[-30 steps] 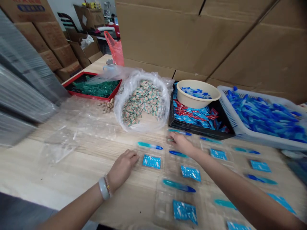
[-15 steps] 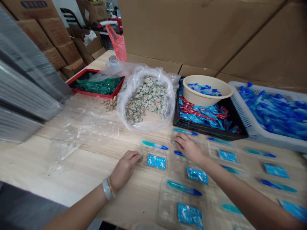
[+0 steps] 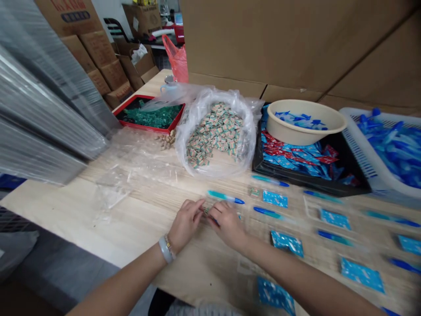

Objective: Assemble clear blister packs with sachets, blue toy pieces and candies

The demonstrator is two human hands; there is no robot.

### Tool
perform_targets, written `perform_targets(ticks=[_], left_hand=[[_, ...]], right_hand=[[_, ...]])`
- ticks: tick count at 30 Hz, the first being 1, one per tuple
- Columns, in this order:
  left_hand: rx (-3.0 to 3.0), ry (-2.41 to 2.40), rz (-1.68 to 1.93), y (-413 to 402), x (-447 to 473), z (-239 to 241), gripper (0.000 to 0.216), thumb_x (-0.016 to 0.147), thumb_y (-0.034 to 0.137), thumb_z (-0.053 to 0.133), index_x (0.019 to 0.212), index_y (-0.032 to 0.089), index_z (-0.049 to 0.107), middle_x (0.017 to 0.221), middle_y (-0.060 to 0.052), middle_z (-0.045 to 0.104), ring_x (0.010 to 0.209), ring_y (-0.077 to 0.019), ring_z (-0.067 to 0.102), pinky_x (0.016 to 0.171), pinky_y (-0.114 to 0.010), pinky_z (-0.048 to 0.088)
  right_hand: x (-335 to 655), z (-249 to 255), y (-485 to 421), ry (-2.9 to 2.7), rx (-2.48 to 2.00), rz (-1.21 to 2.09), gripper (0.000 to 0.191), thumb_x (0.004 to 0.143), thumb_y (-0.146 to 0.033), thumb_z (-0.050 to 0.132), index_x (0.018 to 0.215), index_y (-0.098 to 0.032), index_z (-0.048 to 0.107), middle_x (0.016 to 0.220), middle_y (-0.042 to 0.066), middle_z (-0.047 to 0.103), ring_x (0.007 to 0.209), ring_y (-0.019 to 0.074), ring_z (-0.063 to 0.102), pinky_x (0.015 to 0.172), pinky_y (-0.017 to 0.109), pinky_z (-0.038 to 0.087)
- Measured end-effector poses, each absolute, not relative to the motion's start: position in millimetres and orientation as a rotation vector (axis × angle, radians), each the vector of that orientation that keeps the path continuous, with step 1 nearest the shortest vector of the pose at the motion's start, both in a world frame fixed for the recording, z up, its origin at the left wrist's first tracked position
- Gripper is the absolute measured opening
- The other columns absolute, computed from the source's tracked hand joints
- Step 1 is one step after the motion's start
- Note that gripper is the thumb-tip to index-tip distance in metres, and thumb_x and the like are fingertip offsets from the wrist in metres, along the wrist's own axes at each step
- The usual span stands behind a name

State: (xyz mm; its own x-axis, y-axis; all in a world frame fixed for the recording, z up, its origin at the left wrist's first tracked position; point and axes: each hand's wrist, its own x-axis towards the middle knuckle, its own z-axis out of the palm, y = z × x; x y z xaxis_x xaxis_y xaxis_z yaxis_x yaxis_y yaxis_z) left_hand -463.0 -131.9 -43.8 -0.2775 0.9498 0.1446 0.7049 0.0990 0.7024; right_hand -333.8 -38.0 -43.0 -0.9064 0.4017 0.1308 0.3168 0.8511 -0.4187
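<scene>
My left hand (image 3: 186,223), with a pale bangle and a beaded bracelet at the wrist, is closed in a pinch on small pink-and-green squares (image 3: 206,210). Right beside it, the fingertips of my right hand (image 3: 228,224) are closed at the same squares; how many they grip is hidden. Just beyond both hands lies a teal-and-blue pen-shaped stick (image 3: 225,197) in a clear plastic tray. A blue packet there is almost covered by my right hand. In the tray to the right, another small square (image 3: 254,192) sits beside a blue packet (image 3: 275,198).
Behind my hands stands a clear bag (image 3: 184,151) full of small squares. A red-rimmed tray (image 3: 144,127) is to its left. Right of it are a black crate (image 3: 305,177) of packets, a cream bowl (image 3: 304,136) and a white basket (image 3: 357,145). More filled clear trays cover the right side.
My right hand has moved left and toward me, from the tray at the right to my left hand. A small square now shows where it was. The view has turned slightly left.
</scene>
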Motion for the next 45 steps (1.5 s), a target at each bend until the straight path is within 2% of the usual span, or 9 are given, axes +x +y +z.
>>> perform_targets(ticks=[5, 13, 18, 23, 27, 32, 38, 40, 45], left_hand=[[1.721, 2.024, 0.953, -138.2, -465.3, -45.8, 0.036, 0.082, 0.012, 0.043, 0.118, 0.017, 0.044, 0.087, -0.005, 0.058, 0.084, -0.0152, 0.051, 0.076, -0.032, 0.047], [1.892, 2.020, 0.795, -140.4, -466.2, -39.2, 0.034, 0.079, 0.007, 0.040, 0.110, 0.014, 0.050, 0.109, -0.010, 0.051, 0.102, -0.0170, 0.045, 0.089, -0.034, 0.043], [1.949, 1.995, 0.712, -139.7, -470.1, -31.8, 0.029, 0.080, 0.010, 0.040, 0.106, 0.014, 0.053, 0.104, -0.009, 0.053, 0.097, -0.0170, 0.047, 0.086, -0.033, 0.044], [1.880, 2.185, 0.904, -95.4, -510.7, -9.4, 0.026, 0.081, 0.017, 0.045, 0.105, 0.015, 0.054, 0.104, -0.008, 0.053, 0.099, -0.0162, 0.048, 0.088, -0.031, 0.043], [1.794, 2.337, 0.590, -24.6, -546.4, -0.2, 0.020, 0.080, 0.018, 0.045, 0.092, 0.012, 0.060, 0.092, -0.010, 0.058, 0.090, -0.0174, 0.054, 0.083, -0.029, 0.044], [1.505, 2.550, 0.287, 27.4, -566.3, -6.5, 0.022, 0.078, 0.014, 0.043, 0.089, 0.009, 0.061, 0.090, -0.014, 0.059, 0.080, -0.0185, 0.059, 0.070, -0.026, 0.046], [1.616, 2.377, 0.349, 28.8, -581.7, -22.8, 0.026, 0.071, 0.008, 0.045, 0.093, 0.010, 0.060, 0.088, -0.013, 0.060, 0.080, -0.0194, 0.058, 0.069, -0.027, 0.045], [1.669, 2.262, 0.414, 26.6, -588.9, -25.2, 0.028, 0.069, 0.007, 0.048, 0.093, 0.011, 0.061, 0.088, -0.010, 0.061, 0.082, -0.0186, 0.057, 0.072, -0.026, 0.044], [1.623, 2.210, 0.572, 33.4, -600.7, -21.0, 0.027, 0.071, 0.011, 0.050, 0.095, 0.012, 0.061, 0.081, -0.007, 0.064, 0.076, -0.0166, 0.057, 0.071, -0.024, 0.044]], right_hand=[[-338.6, -44.5, -37.8, -2.830, -0.564, 0.505, 0.012, 0.079, -0.018, 0.049, 0.074, -0.017, 0.060, 0.074, 0.005, 0.057, 0.074, 0.0174, 0.050, 0.068, 0.031, 0.037], [-346.8, -41.0, -36.4, -2.889, -0.613, 0.477, 0.013, 0.079, -0.017, 0.045, 0.080, -0.018, 0.058, 0.079, 0.007, 0.057, 0.076, 0.0195, 0.051, 0.069, 0.033, 0.038], [-347.7, -30.6, -31.6, -2.938, -0.621, 0.490, 0.012, 0.078, -0.019, 0.047, 0.077, -0.020, 0.059, 0.078, 0.005, 0.059, 0.076, 0.0200, 0.053, 0.068, 0.033, 0.038], [-353.2, -8.5, 7.7, -2.788, -0.647, 0.578, 0.018, 0.082, -0.022, 0.041, 0.076, -0.019, 0.058, 0.076, 0.005, 0.060, 0.073, 0.0169, 0.053, 0.065, 0.027, 0.038], [-383.9, -10.3, 61.3, -2.771, -0.823, 0.549, 0.028, 0.083, -0.028, 0.039, 0.066, -0.018, 0.059, 0.061, 0.003, 0.059, 0.059, 0.0147, 0.053, 0.057, 0.024, 0.037], [-433.5, -34.3, 119.4, -2.711, -0.975, 0.546, 0.021, 0.078, -0.016, 0.043, 0.084, -0.019, 0.063, 0.085, 0.006, 0.063, 0.077, 0.0172, 0.056, 0.067, 0.026, 0.040], [-460.5, -59.3, 156.9, -2.845, -0.613, 0.620, 0.031, 0.071, -0.004, 0.044, 0.094, -0.017, 0.060, 0.090, 0.006, 0.060, 0.085, 0.0157, 0.052, 0.077, 0.026, 0.039], [-460.0, -61.8, 162.7, -2.885, -0.491, 0.644, 0.029, 0.069, -0.003, 0.045, 0.090, -0.016, 0.061, 0.087, 0.005, 0.059, 0.085, 0.0155, 0.052, 0.076, 0.026, 0.039], [-462.5, -51.9, 164.7, -2.836, -0.557, 0.574, 0.023, 0.072, -0.008, 0.044, 0.085, -0.017, 0.060, 0.085, 0.005, 0.058, 0.080, 0.0153, 0.052, 0.074, 0.027, 0.040]])
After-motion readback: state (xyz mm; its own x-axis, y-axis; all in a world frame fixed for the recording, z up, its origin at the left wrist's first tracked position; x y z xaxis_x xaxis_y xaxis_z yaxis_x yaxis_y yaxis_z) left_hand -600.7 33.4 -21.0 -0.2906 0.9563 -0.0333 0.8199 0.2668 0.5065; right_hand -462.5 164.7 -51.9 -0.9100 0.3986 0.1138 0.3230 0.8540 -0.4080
